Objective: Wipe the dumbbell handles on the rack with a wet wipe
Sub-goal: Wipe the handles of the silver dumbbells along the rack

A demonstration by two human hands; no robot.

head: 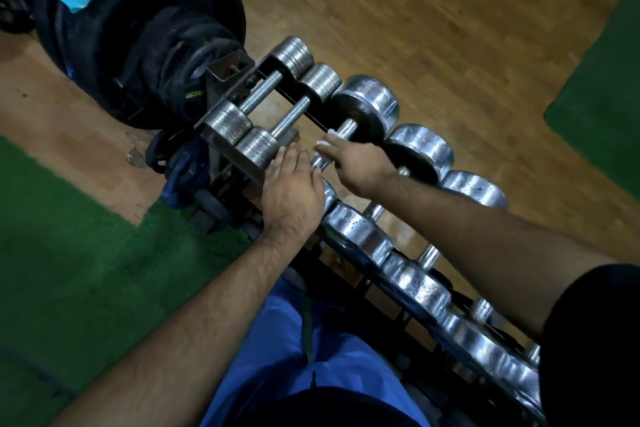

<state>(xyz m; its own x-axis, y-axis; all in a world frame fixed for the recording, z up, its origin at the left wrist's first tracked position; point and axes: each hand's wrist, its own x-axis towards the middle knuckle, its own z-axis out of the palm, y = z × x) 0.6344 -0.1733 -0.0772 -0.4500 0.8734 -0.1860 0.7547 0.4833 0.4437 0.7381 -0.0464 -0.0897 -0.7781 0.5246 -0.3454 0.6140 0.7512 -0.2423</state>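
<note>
Your blue shorts [311, 357] fill the lower middle; above them, your left hand [292, 189] lies flat, fingers straight and together, on a dumbbell head at the rack [221, 156]. Your right hand [356, 163], fingers clamped on the wet wipe [323, 144], wraps the dumbbell handle [346, 130] at frame centre: wiping is under way. Next, slide along it, then on to the neighbouring handle.

Two hands [294, 191] [356, 163], one white wipe [325, 142], one rack [242, 173], two small threaded-handle dumbbells [261, 88] [289, 121], and at least five larger chrome dumbbells [346, 130].
</note>
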